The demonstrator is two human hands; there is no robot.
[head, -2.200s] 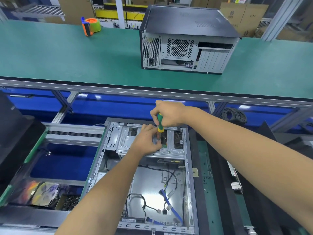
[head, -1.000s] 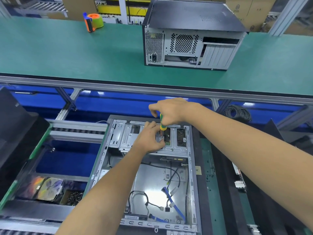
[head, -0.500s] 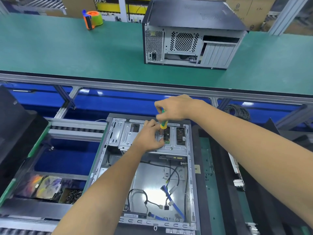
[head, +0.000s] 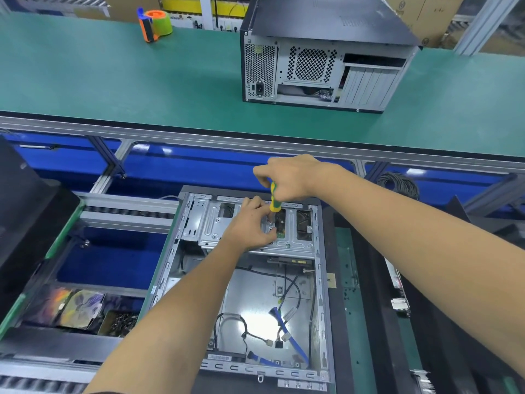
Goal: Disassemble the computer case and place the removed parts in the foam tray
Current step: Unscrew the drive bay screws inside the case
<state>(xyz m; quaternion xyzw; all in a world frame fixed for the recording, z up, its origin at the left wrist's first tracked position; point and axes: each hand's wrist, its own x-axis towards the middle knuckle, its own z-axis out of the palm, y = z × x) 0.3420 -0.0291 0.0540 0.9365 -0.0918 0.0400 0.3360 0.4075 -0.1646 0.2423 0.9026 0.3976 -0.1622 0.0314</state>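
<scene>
An open computer case lies on its side in front of me, with loose black and blue cables on its floor. At its far end sits a silver drive cage. My right hand grips a green-and-yellow screwdriver, held upright with its tip down on the cage. My left hand rests on the cage beside the tip, its fingers curled around the spot where the tip meets the metal. What those fingers pinch is hidden.
A closed computer case stands on the green conveyor belt beyond, with an orange-and-green tape dispenser at the far left. Black foam lies to the right of the open case. Small bins of parts sit lower left.
My right hand has risen slightly with the screwdriver, more of the handle showing. My left hand stays on the drive cage. The view has shifted a little.
</scene>
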